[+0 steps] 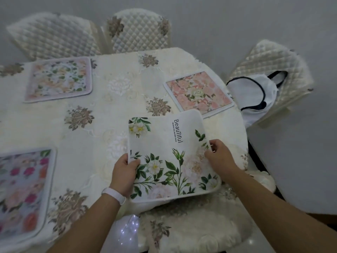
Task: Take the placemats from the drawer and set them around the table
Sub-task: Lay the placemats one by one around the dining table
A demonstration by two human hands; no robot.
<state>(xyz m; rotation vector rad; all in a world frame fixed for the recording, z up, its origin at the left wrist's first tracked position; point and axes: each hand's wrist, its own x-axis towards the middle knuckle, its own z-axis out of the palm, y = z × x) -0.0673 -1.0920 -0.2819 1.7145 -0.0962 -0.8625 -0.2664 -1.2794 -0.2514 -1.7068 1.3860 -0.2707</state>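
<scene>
1. Chair [191, 232]: nearest seat, below the held mat; fleecy cream cover with brown embroidered flowers.
2. Left hand [125, 172]: thumb on top of the white mat's left edge and fingers beneath, pinching it. There is a white band [114, 195] at the wrist.
3. Right hand [218, 157]: thumb and curled fingers pinch the right edge.
4. White mat [169, 152]: a soft, rounded-corner square printed with green leaves, pale blooms and "Beautiful". It is held over the table's near edge, bowed and not yet flat. This is judged to be the fourth placing, now in hand.
5. Table [102, 136]: draped in a cream cloth with raised white and brown floral embroidery.
6. Rose mat [23, 190]: lies flat at near left, with magenta and orange blooms on grey-blue.
7. Pink mat [198, 94]: lies flat at right, just beyond the white mat's far corner; contact cannot be told.
8. Pastel mat [58, 79]: lies flat at far left. With this, three places are already set. The drawer is out of view, so any remaining mats are unknown.
9. Far chairs [140, 30]: quilted, diamond-stitched covers. The right-hand one carries a white bag [255, 95] with dark trim.
</scene>
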